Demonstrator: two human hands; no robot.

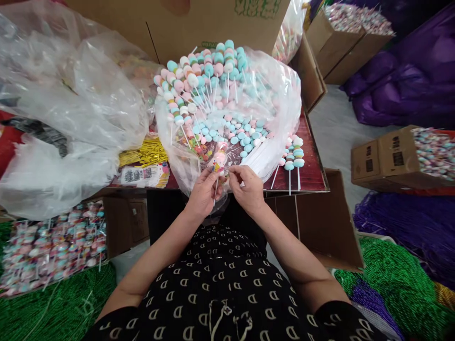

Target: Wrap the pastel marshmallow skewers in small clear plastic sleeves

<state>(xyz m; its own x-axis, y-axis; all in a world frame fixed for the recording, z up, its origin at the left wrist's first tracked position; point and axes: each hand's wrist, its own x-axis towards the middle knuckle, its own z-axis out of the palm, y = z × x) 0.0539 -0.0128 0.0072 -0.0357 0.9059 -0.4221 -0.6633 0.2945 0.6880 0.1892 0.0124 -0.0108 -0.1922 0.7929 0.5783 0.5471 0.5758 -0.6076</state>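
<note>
Over the table's front edge, my left hand [202,193] is closed around the lower part of a wrapped marshmallow lollipop [219,160], its white stick pointing down. My right hand [248,188] pinches beside the wrapper's lower end; what lies between those fingertips is too small to make out. Beyond both hands spreads a large clear plastic bag [284,90], with a heap of unwrapped marshmallow lollipops [209,64] at its back. Loose pink, blue and white marshmallow pieces [245,135] lie nearer, by a bundle of white sticks [261,158].
Gold twist ties [147,151] and printed wrappers [144,175] lie at the left. Several unwrapped lollipops [294,154] rest by the right edge of the red table [311,163]. A carton of wrapped lollipops [57,241] stands lower left; an open carton [327,222] is lower right.
</note>
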